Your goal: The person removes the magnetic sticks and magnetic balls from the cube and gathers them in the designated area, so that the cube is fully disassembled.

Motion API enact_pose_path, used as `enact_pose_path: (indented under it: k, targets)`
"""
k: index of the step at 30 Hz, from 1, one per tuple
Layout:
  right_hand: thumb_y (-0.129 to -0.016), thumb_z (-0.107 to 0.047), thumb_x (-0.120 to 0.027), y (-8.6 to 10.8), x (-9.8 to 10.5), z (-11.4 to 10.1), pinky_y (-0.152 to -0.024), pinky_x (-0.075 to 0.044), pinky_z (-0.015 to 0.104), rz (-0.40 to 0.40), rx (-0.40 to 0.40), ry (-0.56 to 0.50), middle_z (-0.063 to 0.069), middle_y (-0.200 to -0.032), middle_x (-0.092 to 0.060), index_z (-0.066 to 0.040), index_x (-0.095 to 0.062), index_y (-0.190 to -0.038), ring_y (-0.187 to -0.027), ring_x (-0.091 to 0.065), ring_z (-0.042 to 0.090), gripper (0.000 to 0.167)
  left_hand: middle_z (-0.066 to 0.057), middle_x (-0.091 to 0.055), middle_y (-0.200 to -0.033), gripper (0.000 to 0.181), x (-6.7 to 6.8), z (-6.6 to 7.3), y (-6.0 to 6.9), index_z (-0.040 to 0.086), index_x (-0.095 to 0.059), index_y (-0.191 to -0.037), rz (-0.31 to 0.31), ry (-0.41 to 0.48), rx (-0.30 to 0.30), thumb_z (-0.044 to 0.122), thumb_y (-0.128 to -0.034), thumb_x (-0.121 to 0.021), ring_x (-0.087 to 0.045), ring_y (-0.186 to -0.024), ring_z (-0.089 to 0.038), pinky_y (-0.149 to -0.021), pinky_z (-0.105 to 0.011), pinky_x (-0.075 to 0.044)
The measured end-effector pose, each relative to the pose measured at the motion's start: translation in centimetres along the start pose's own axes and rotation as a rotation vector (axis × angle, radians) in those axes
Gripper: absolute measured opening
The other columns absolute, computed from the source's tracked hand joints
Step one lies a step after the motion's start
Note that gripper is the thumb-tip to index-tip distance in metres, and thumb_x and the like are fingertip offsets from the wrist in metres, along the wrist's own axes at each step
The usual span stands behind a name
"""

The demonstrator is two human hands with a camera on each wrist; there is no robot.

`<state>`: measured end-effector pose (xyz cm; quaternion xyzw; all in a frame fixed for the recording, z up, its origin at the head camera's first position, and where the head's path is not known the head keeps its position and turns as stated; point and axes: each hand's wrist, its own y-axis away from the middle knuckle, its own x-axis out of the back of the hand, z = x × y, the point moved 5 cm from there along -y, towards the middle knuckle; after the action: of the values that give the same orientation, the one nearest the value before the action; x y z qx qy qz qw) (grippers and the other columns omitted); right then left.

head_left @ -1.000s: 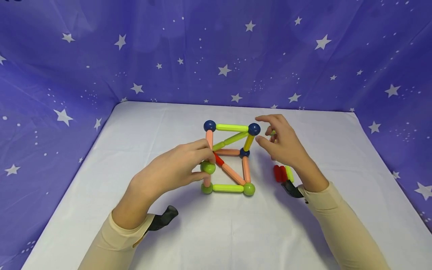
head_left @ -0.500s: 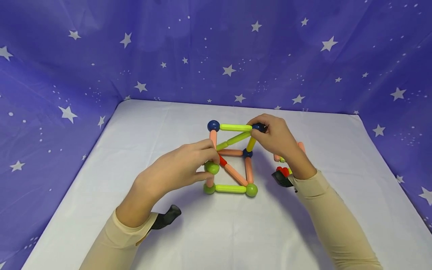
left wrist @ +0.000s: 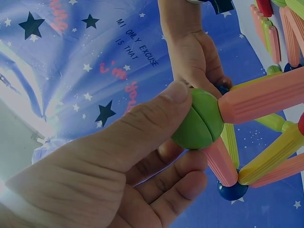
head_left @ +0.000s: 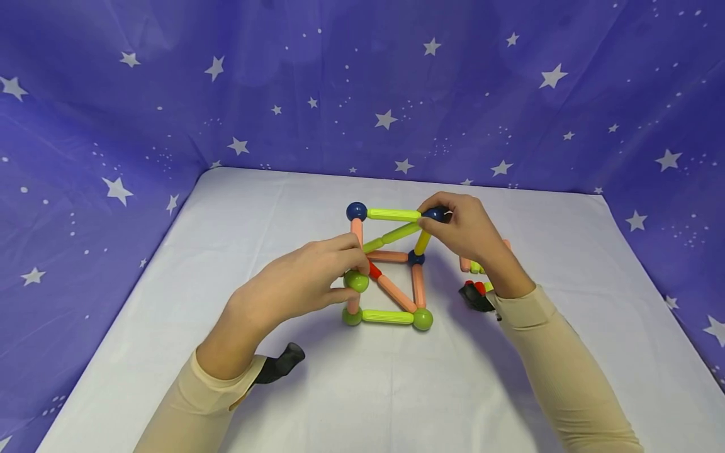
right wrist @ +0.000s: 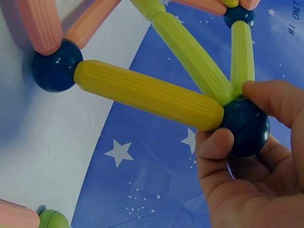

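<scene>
A frame of coloured rods and balls stands on the table between the hands. My left hand (head_left: 306, 277) pinches a green ball (left wrist: 202, 118) at the frame's upper near-left corner, thumb on one side and fingers on the other. At the far-right upper corner, my right hand (head_left: 461, 226) grips a dark blue ball (right wrist: 244, 127) between thumb and fingers. From that blue ball run a yellow rod (right wrist: 149, 95), a lime diagonal rod (right wrist: 192, 57) and a lime top rod (head_left: 393, 214). Another blue ball (head_left: 357, 212) tops the far-left corner; a green ball (head_left: 422, 319) sits at the near-right base.
Loose red, pink and lime rods lie on the white table (head_left: 391, 390) right of the frame, partly hidden by the right forearm. A black wrist mount (head_left: 280, 363) sticks out below the left hand. Purple star-patterned cloth (head_left: 317, 82) rises behind and at the sides.
My right hand has moved left from beside the far-right blue ball and taken hold of it. My left hand keeps its pinch on the green ball. The view has shifted slightly.
</scene>
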<state>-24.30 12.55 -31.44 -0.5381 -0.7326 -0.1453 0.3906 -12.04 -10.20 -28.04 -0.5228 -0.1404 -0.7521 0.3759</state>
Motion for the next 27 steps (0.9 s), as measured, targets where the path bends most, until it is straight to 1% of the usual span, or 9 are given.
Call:
enact_pose_path:
  k: [5, 11, 17, 23, 27]
  targets:
    - [-0.087, -0.018, -0.074, -0.08, 0.09, 0.05, -0.063, -0.051, 0.035, -0.006, -0.027, 0.001, 0.004, -0.090, -0.065, -0.013, -0.067, -0.100, -0.070, -0.058, 0.021, 0.016, 0.010, -0.051, -0.097, 0.028, 0.09, 0.04, -0.08, 0.019, -0.066, -0.096, 0.004, 0.001, -0.005, 0.024, -0.0755, -0.085, -0.052, -0.078, -0.003, -0.067, -0.020, -0.046]
    - [-0.081, -0.010, -0.077, -0.31, 0.19, -0.31, -0.065, -0.052, 0.035, -0.011, -0.028, 0.006, 0.005, -0.088, -0.063, -0.011, -0.061, -0.097, -0.073, -0.058, 0.021, 0.023, 0.010, -0.051, -0.096, 0.028, 0.18, 0.09, -0.08, 0.019, -0.066, -0.096, 0.005, 0.002, -0.013, 0.023, -0.0757, -0.085, -0.052, -0.078, -0.003, -0.067, -0.019, -0.046]
    - [-0.079, -0.008, -0.080, -0.37, 0.05, -0.22, -0.066, -0.054, 0.034, -0.002, -0.061, -0.035, 0.006, -0.089, -0.064, -0.010, -0.060, -0.095, -0.075, -0.060, 0.021, 0.026, 0.010, -0.051, -0.097, 0.028, 0.15, 0.09, -0.06, 0.018, -0.067, -0.097, 0.002, 0.002, -0.010, 0.022, -0.0761, -0.085, -0.052, -0.078, -0.003, -0.067, -0.019, -0.046]
    - [-0.078, -0.008, -0.081, -0.25, 0.05, 0.11, -0.067, -0.056, 0.030, 0.025, -0.064, -0.062, 0.003, -0.092, -0.065, -0.009, -0.060, -0.094, -0.078, -0.063, 0.019, 0.027, 0.010, -0.051, -0.098, 0.028, 0.03, 0.07, -0.01, 0.019, -0.067, -0.097, -0.001, -0.003, -0.009, 0.022, -0.0763, -0.085, -0.052, -0.078, -0.003, -0.067, -0.019, -0.046]
    - [-0.077, -0.007, -0.082, -0.11, 0.07, 0.32, -0.067, -0.056, 0.029, 0.022, -0.074, -0.098, 0.002, -0.094, -0.066, -0.010, -0.059, -0.094, -0.079, -0.065, 0.018, 0.028, 0.010, -0.051, -0.098, 0.028, 0.02, 0.02, 0.03, 0.019, -0.067, -0.098, 0.000, -0.004, -0.004, 0.023, -0.0762, -0.085, -0.052, -0.078, -0.003, -0.068, -0.019, -0.046]
